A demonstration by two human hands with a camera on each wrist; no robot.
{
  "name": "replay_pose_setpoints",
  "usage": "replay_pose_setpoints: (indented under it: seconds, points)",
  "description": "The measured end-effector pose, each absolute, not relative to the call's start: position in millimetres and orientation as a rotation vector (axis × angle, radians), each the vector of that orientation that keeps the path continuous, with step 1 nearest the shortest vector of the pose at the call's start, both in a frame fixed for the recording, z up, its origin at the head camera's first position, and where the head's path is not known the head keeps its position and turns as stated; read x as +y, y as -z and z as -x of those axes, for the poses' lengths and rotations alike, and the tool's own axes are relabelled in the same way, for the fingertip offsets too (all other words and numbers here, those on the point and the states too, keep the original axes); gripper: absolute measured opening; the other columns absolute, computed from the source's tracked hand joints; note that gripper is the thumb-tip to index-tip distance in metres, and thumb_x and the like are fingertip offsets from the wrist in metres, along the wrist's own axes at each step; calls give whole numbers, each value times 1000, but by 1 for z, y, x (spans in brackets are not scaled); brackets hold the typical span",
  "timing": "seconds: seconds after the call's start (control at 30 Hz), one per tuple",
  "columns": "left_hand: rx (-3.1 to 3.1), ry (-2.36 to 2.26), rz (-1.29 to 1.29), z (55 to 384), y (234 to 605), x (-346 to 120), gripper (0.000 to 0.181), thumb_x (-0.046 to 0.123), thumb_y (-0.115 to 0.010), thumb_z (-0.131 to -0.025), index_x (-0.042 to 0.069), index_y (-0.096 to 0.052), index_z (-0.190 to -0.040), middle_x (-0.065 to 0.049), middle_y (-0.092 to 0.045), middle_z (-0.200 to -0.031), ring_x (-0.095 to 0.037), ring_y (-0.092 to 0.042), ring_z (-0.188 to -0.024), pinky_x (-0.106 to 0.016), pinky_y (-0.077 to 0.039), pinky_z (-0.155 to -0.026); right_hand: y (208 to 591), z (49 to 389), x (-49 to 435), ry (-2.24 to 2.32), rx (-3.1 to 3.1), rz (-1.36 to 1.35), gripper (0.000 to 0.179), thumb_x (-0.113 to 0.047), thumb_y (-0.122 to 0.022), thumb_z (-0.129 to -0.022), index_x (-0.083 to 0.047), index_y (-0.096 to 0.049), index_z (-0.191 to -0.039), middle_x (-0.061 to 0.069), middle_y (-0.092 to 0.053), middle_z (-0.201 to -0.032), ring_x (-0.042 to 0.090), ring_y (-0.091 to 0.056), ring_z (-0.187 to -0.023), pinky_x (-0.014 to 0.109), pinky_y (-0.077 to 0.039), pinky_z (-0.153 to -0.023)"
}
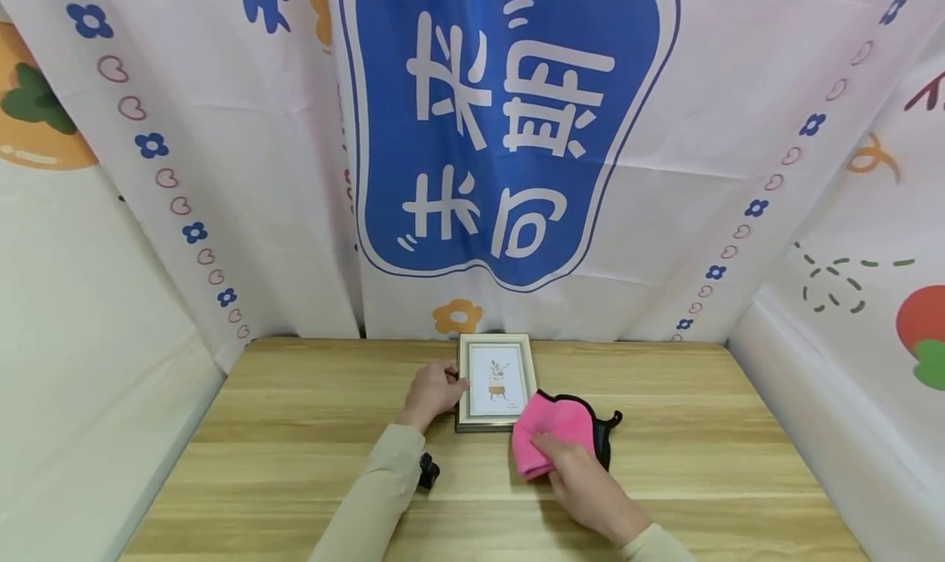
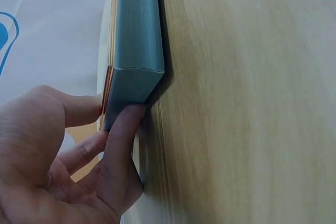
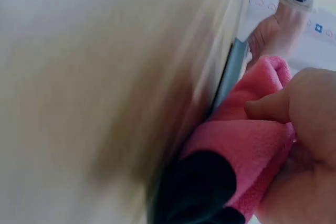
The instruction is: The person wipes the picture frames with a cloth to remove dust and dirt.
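Observation:
A picture frame (image 1: 496,422) with a pale border and a potted-plant print lies face up near the table's back edge. My left hand (image 1: 431,395) holds its left side. The left wrist view shows the thumb at the front face and fingers against the grey-blue side (image 2: 137,35). My right hand (image 1: 591,490) pinches a folded pink cloth (image 1: 557,421) with black trim and a small black loop. The cloth overlaps the frame's lower right corner in the head view. In the right wrist view, the thumb presses on the cloth (image 3: 231,142); its underside is hidden.
The wood-grain tabletop (image 1: 295,447) ends at a printed white curtain (image 1: 295,217) right behind the frame. Light fabric walls (image 1: 66,340) stand at both sides. A black wrist device (image 1: 428,471) sits at the left sleeve.

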State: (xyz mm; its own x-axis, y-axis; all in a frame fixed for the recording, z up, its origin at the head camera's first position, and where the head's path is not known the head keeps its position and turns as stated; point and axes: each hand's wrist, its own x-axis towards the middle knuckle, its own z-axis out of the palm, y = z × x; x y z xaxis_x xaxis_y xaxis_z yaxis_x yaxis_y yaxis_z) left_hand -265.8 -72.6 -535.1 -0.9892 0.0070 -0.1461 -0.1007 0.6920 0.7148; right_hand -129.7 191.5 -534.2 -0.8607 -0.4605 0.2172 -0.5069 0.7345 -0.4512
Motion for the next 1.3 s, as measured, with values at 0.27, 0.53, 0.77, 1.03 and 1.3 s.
replay_pose_setpoints:
  seconds: [0.27, 0.53, 0.77, 1.03, 1.3]
  points:
    - [2779, -1153, 22, 266, 534, -75, 32, 30, -71, -103, 7, -70, -124, -8, -71, -113, -26, -66, -104, -48, -56, -93, 537, 130, 181, -637, -2835, -870, 40, 10, -56, -99, 3, -66, -137, 20, -70, -138, 32, -68, -130, 43, -57, -104]
    - [2809, -1098, 27, 270, 537, -76, 29, 31, -71, -102, 9, -70, -120, -6, -69, -108, -24, -63, -97, -45, -54, -89, 538, 134, 170, -551, -2829, -904, 38, 8, -57, -99, 0, -68, -134, 16, -71, -137, 29, -70, -127, 40, -58, -103]
    - [2814, -1098, 27, 270, 537, -76, 29, 31, -71, -102, 9, -70, -119, -7, -69, -109, -24, -63, -98, -45, -55, -88, 537, 138, 152, -558, -2847, -939, 39, 8, -56, -98, -2, -68, -134, 13, -71, -139, 28, -69, -128, 39, -57, -104]
    - [2814, -1139, -43, 271, 536, -78, 23, 28, -73, -100, 10, -70, -112, -6, -70, -105, -24, -65, -97, -45, -56, -89, 535, 144, 123, -555, -2893, -1056, 44, 4, -56, -102, -3, -63, -145, 15, -66, -146, 30, -63, -137, 41, -51, -113]
    - [2835, -1141, -103, 269, 533, -79, 18, 25, -75, -98, 9, -71, -104, -5, -72, -101, -22, -67, -95, -44, -57, -87, 537, 150, 102, -577, -2872, -1166, 45, 3, -57, -103, -7, -63, -147, 8, -67, -146, 23, -63, -138, 36, -50, -114]
